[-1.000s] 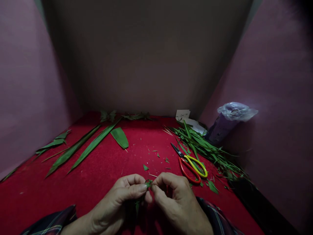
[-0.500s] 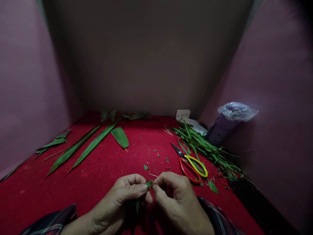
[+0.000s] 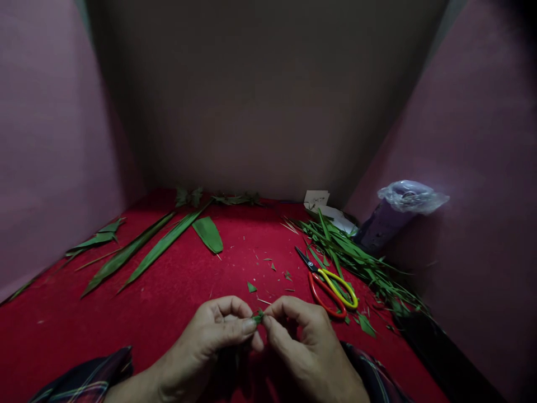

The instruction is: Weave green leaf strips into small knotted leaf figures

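Observation:
Between my fingertips is a small green leaf piece (image 3: 258, 317), mostly covered by the thumbs, so its shape is hard to make out. My left hand (image 3: 210, 330) pinches it between thumb and forefinger, the other fingers curled below. From the other side my right hand (image 3: 300, 341) pinches the piece's right end, thumb against forefinger. Beyond my right hand lie scissors (image 3: 325, 280) with one red and one yellow handle, blades nearly together and pointing away. Small leaf scraps (image 3: 251, 287) are scattered just past my fingers.
Long green leaves (image 3: 163, 246) and a cut broad leaf (image 3: 208, 235) lie on the red cloth (image 3: 138, 324) at left. A heap of leaf strips (image 3: 356, 252) spreads at right, beside a plastic-topped purple container (image 3: 386, 218). A white card (image 3: 316, 198) stands behind. Walls enclose both sides.
The view has shifted slightly. Both hands keep their pinch on the leaf piece, which appears turned a little between the fingertips. Scissors and leaves lie as before.

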The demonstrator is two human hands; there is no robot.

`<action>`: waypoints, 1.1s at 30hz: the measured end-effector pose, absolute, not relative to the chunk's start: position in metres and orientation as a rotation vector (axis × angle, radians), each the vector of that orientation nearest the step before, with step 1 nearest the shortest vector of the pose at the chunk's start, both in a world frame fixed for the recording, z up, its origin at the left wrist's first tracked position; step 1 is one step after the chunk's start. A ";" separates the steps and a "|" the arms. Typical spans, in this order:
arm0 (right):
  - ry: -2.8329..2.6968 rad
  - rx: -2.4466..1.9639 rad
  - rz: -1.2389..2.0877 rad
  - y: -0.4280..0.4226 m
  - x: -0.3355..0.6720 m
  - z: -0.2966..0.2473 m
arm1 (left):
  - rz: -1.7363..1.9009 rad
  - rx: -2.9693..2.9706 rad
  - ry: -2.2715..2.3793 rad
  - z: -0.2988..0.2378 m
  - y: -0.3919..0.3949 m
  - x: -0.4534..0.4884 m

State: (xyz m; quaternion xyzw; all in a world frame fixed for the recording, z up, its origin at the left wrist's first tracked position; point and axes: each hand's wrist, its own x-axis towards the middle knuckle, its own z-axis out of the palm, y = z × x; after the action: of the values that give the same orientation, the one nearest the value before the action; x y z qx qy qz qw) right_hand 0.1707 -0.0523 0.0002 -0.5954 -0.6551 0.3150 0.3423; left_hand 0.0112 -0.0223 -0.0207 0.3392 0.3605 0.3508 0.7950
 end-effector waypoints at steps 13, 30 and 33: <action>-1.504 -1.511 1.100 -0.052 0.170 -0.003 | 0.810 0.811 0.838 -0.020 -0.022 0.011; -1.408 -1.405 1.226 -0.051 0.170 -0.007 | 0.923 0.771 0.862 -0.007 -0.031 0.017; -1.392 -1.396 1.263 -0.051 0.170 -0.004 | 0.948 0.760 0.872 -0.005 -0.031 0.018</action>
State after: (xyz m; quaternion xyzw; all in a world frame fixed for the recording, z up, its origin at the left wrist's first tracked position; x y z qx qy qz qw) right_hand 0.1698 -0.0511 -0.0037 -0.5491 -0.5475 0.4970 0.3896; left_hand 0.0175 -0.0310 -0.0053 0.3456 0.3966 0.4311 0.7331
